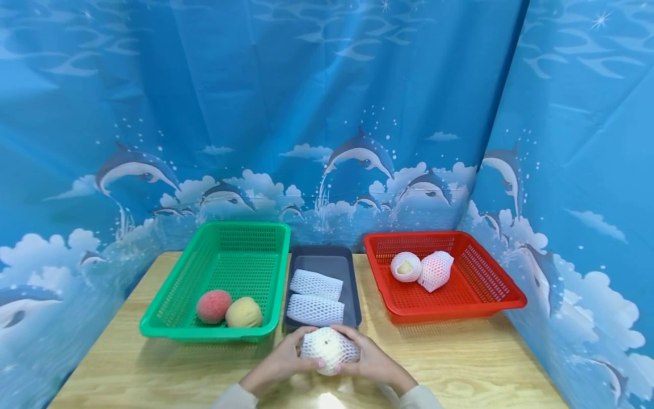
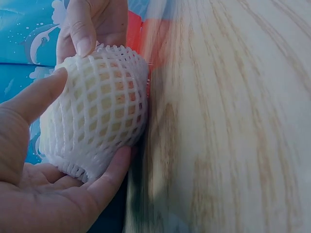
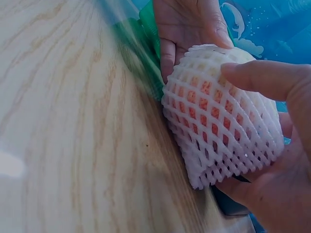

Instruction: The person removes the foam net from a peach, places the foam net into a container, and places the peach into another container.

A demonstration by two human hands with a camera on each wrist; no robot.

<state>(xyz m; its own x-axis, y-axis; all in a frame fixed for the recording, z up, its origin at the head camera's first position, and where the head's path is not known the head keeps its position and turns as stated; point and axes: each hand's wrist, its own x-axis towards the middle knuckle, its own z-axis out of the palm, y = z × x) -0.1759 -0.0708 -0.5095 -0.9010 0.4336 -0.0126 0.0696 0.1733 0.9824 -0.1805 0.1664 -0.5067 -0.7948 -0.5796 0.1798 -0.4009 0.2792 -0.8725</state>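
A pale yellow and red peach in a white foam net is held between both hands, close over the front of the table. My left hand grips one end, its thumb on top and fingers curled beneath. From the other side my right hand holds it, with the thumb pressed on the mesh. The net covers most of the fruit and extends past it at the right-hand end. Just beyond the hands, two foam nets lie flat in a dark grey tray.
At the left stands a green basket with a red peach and a yellow peach. A red basket at the right holds two netted fruits. The wooden table backs onto a blue dolphin curtain.
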